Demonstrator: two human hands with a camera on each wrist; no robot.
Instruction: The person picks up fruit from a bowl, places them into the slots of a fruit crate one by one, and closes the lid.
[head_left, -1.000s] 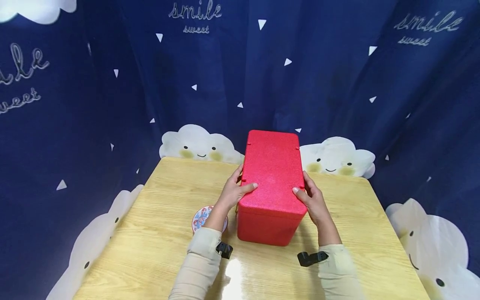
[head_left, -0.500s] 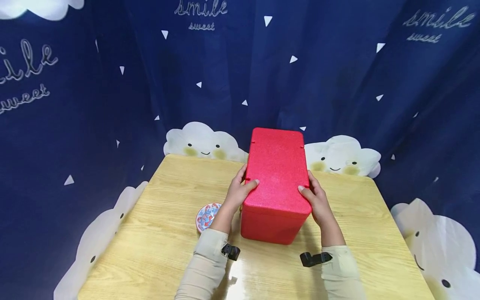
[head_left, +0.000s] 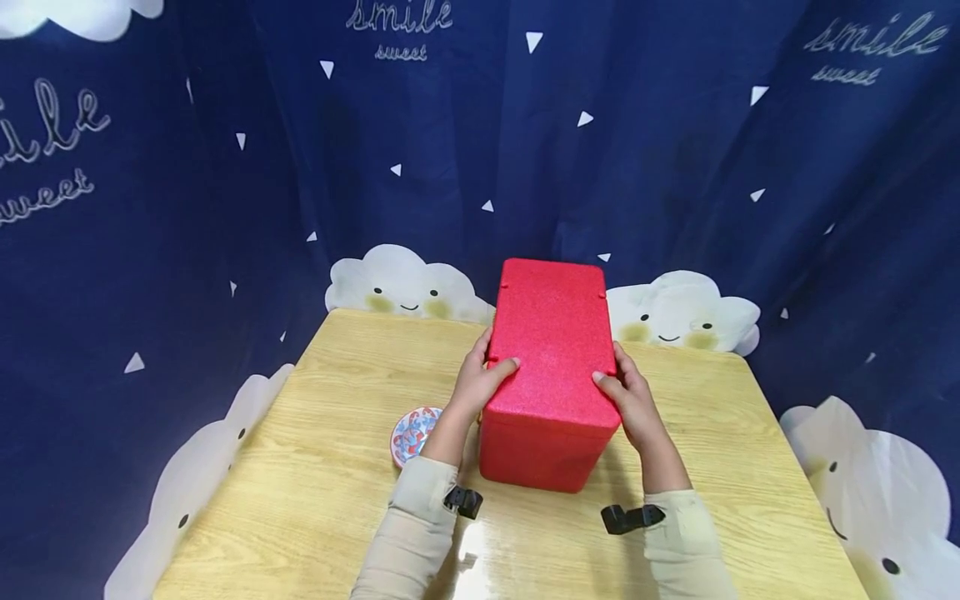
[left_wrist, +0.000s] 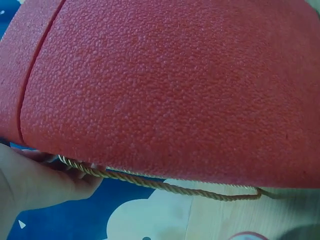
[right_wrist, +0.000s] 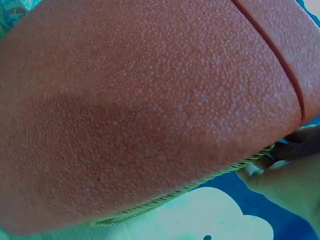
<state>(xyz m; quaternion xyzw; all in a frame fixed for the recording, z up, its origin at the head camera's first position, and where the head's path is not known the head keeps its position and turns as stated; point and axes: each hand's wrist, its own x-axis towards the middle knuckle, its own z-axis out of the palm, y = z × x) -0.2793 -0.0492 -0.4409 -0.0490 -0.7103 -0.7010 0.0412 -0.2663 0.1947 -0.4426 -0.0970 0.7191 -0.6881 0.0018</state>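
A red foam box with a closed lid stands on the wooden table, its short end toward me. A thin seam below the lid shows in both wrist views. My left hand grips the lid's left edge, thumb on top and fingers down the side. On the opposite edge my right hand holds the lid the same way. Gold twisted cord runs along the box's left side, and a similar cord lies along the right side. Fingertips are partly hidden by the box and cords.
A round dish with a red and blue pattern lies left of the box, partly covered by my left forearm. Behind the wooden table hangs a dark blue curtain with cloud prints.
The head view has shifted slightly. Both hands keep their hold on the lid, and the box shows no clear movement on the table.
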